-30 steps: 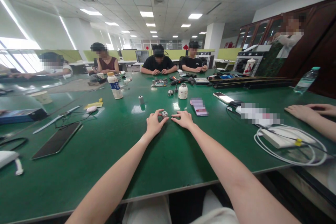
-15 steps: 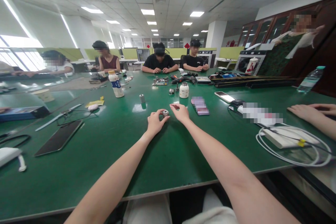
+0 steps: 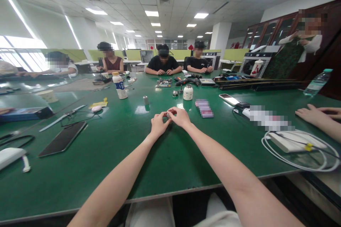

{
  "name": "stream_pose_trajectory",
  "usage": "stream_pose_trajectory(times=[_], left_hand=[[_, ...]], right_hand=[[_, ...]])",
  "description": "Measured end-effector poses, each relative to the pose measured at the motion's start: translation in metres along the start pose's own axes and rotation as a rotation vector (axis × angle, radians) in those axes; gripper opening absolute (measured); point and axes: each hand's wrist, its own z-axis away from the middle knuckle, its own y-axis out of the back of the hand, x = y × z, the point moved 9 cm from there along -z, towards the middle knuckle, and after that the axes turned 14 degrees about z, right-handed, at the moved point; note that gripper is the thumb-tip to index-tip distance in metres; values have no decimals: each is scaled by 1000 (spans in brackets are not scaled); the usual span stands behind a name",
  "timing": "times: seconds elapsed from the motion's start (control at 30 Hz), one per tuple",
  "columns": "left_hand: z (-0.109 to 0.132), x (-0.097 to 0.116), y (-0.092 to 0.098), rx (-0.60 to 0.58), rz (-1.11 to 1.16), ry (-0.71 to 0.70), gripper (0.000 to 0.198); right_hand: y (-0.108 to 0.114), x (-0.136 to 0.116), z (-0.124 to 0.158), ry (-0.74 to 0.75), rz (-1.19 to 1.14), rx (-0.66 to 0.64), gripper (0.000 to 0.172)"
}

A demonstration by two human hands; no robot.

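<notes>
My left hand (image 3: 159, 125) curls its thumb and fingers round a small round metal cylinder (image 3: 168, 115) on the green table (image 3: 186, 163). My right hand (image 3: 180, 117) meets it there, fingertips pinched together over the cylinder's top. Whatever is between the right fingertips is hidden, and most of the cylinder is covered by both hands. A similar grey metal cylinder (image 3: 145, 100) stands upright beyond my left hand. Past my right hand are a white patterned jar (image 3: 188, 92) and a pixelated pinkish-purple item (image 3: 204, 108).
A dark tablet-like slab (image 3: 63, 139) and a blue box (image 3: 28, 115) lie to the left. A labelled bottle (image 3: 120, 86) stands farther back. On the right are a phone (image 3: 229, 99), a white cable (image 3: 269, 152) and another person's hands (image 3: 313, 115). Several people sit around the table.
My right hand has moved left and closed in on the cylinder, so its fingertips now cover the top. My left hand keeps its hold. The view has shifted slightly.
</notes>
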Motion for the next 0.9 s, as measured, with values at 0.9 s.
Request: stream_pose_trajectory(times=[0.9], left_hand=[[1,3,2,10,7,13,34]], right_hand=[[-5,7,1,-40,-79,-43,15]])
